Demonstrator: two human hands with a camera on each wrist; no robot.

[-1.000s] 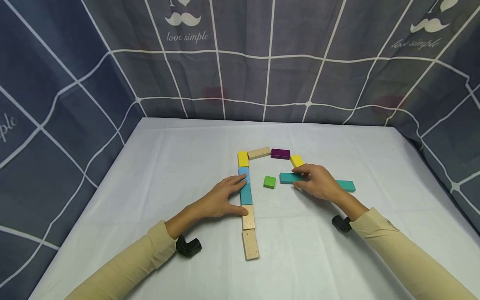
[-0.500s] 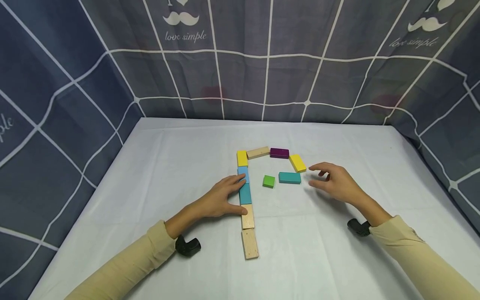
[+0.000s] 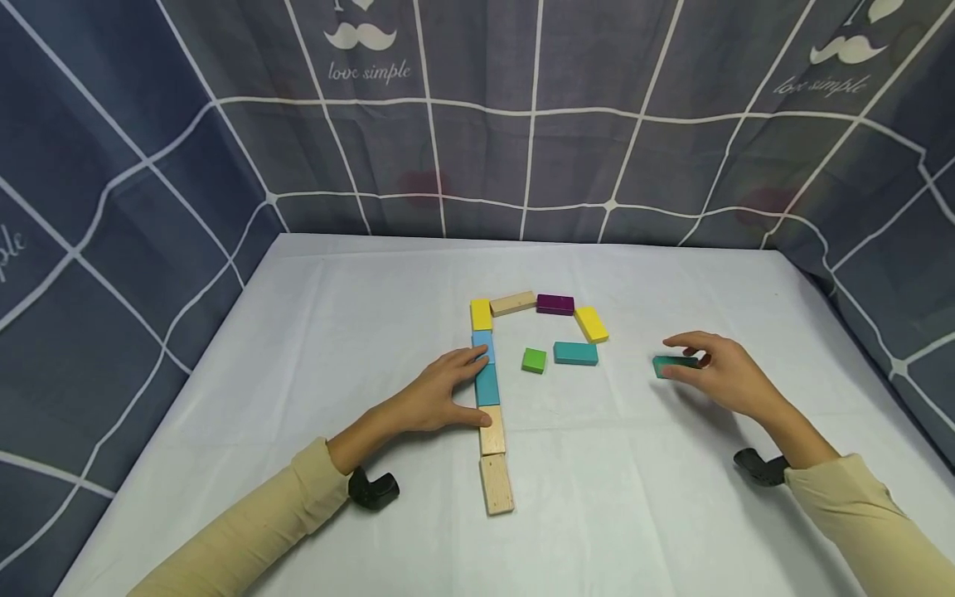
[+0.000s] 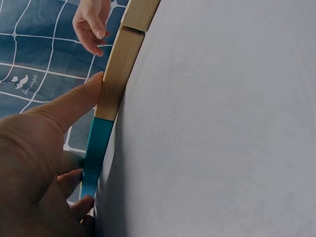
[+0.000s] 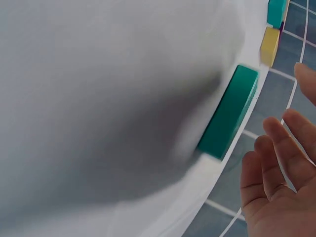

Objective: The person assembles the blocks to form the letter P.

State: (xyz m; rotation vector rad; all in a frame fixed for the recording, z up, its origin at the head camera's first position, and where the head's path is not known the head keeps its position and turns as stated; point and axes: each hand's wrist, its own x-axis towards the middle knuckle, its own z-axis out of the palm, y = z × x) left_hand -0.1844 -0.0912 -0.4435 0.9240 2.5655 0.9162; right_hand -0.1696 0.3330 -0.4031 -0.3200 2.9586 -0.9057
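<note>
My left hand (image 3: 433, 398) rests on a straight row of blocks. Its fingertips touch the light blue block (image 3: 482, 340) and the teal-blue block (image 3: 487, 386); the thumb lies against a plain wooden block (image 3: 492, 438). In the left wrist view the same thumb touches the wooden block's side. At the right, my right hand (image 3: 722, 377) is over a long green-teal block (image 3: 661, 366), partly hiding it. The right wrist view shows that block (image 5: 229, 113) lying on the cloth, with the fingers spread apart and a gap between them and it.
From the row's yellow far block (image 3: 481, 315), a wooden block (image 3: 513, 303), a purple block (image 3: 555, 305) and a yellow block (image 3: 592, 324) curve right. A teal block (image 3: 575, 354) and a green cube (image 3: 533, 361) lie inside. A white cloth (image 3: 358, 323) covers the table.
My right hand has let go of the teal block near the curve and moved right to the other green-teal block. The left hand has stayed in place.
</note>
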